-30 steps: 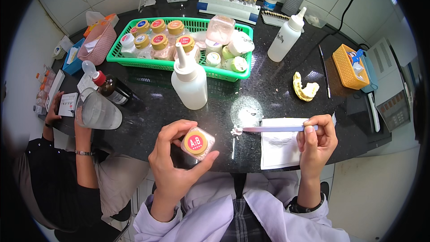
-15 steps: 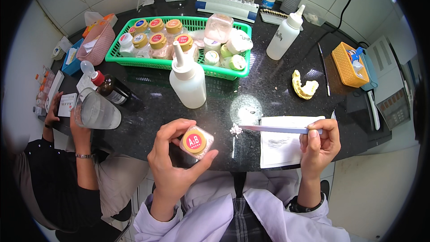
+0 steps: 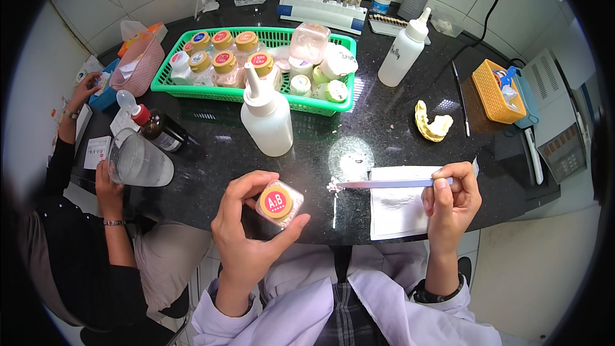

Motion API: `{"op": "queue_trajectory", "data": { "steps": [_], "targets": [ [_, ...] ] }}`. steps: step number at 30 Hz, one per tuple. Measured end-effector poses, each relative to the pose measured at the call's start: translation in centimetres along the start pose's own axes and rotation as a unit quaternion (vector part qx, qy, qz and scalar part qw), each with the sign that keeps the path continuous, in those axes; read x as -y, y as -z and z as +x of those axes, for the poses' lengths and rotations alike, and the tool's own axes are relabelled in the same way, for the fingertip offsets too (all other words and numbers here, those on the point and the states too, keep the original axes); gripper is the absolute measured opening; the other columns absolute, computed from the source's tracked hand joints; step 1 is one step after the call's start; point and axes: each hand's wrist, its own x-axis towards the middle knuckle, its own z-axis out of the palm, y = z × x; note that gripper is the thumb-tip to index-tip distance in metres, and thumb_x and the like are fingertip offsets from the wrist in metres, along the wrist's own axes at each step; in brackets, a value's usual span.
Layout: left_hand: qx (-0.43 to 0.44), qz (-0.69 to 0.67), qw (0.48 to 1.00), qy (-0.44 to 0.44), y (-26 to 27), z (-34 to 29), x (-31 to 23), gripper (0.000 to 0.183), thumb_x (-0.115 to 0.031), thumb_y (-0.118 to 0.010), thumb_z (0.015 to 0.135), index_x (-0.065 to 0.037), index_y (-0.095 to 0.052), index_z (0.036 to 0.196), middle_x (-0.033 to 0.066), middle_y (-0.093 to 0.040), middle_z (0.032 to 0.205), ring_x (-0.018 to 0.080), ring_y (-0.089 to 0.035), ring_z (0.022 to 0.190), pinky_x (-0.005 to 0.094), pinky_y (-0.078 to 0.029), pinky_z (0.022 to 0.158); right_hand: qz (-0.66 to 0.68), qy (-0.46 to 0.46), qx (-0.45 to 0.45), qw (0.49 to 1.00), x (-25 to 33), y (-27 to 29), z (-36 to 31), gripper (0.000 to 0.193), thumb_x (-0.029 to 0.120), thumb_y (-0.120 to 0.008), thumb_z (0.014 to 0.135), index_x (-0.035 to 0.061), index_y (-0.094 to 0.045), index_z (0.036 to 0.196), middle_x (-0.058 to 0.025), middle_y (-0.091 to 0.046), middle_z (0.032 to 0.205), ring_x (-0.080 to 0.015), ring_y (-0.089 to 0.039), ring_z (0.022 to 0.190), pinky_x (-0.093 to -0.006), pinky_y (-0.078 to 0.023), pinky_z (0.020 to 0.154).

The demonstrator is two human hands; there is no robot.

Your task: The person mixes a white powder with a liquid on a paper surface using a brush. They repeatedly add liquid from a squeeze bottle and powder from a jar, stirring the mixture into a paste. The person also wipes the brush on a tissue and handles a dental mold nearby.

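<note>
My left hand [image 3: 242,238] grips a small square clear jar [image 3: 281,205] with a gold, red-labelled lid, filled with pinkish powder, over the counter's front edge. Between the thumb and fingers of my right hand [image 3: 452,205] is a slim lilac tool [image 3: 391,184], flat and tapering; whether it is a spatula or tweezers I cannot tell. Its tip points left, at a small heap of whitish crumbs [image 3: 334,187] on the black counter. Under the tool lies a folded white paper towel [image 3: 398,214]. A white squeeze bottle [image 3: 268,128] stands just beyond the jar.
Behind are a green basket [image 3: 211,91] of powder jars, a tooth shade guide [image 3: 320,16] and another squeeze bottle [image 3: 401,54]. A yellowish dental cast [image 3: 432,127] and brush [image 3: 462,99] lie right. Left, a co-worker's hand [image 3: 107,179] touches a water jug [image 3: 141,160] beside a brown bottle [image 3: 160,129].
The lilac tool has shifted slightly left, its tip now at the crumbs. My left hand and jar barely moved. The co-worker's far hand has reached farther back, to the blue box.
</note>
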Motion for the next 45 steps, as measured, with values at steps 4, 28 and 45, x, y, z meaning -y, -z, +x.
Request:
{"op": "queue_trajectory", "data": {
  "steps": [4, 28, 45],
  "targets": [
    [0.030, 0.016, 0.999, 0.012, 0.4, 0.3, -0.5, 0.054, -0.006, -0.084, 0.066, -0.001, -0.063, 0.116, 0.0128, -0.068, 0.106, 0.0210, -0.066, 0.094, 0.0295, -0.053, 0.079, 0.031, 0.008, -0.026, 0.999, 0.4, 0.0, 0.2, 0.005, 0.005, -0.053, 0.092, 0.0008, -0.051, 0.094, -0.0003, -0.049, 0.062, -0.0050, -0.046, 0.049, -0.0202, -0.037, 0.046],
    [0.027, -0.002, 0.999, 0.018, 0.4, -0.1, -0.8, 0.046, -0.019, -0.074, 0.080, 0.001, -0.058, 0.119, 0.0147, -0.066, 0.108, 0.0260, -0.066, 0.098, 0.0350, -0.050, 0.087, -0.514, 0.087, 0.074, 0.850, -0.6, 8.6, 7.4, 0.014, 0.009, -0.061, 0.089, 0.0057, -0.056, 0.101, -0.0077, -0.065, 0.098, -0.0237, -0.059, 0.096, -0.0364, -0.037, 0.089],
    [0.033, -0.043, 0.998, 0.020, 0.4, -0.3, -0.4, 0.051, -0.016, -0.074, 0.080, 0.001, -0.055, 0.125, 0.0173, -0.066, 0.115, 0.0262, -0.065, 0.104, 0.0358, -0.049, 0.092, -0.476, 0.149, 0.056, 0.865, 5.8, 9.2, 10.1, 0.020, 0.014, -0.063, 0.087, -0.0003, -0.061, 0.102, -0.0131, -0.063, 0.098, -0.0276, -0.060, 0.096, -0.0356, -0.044, 0.088]
  ]
}}
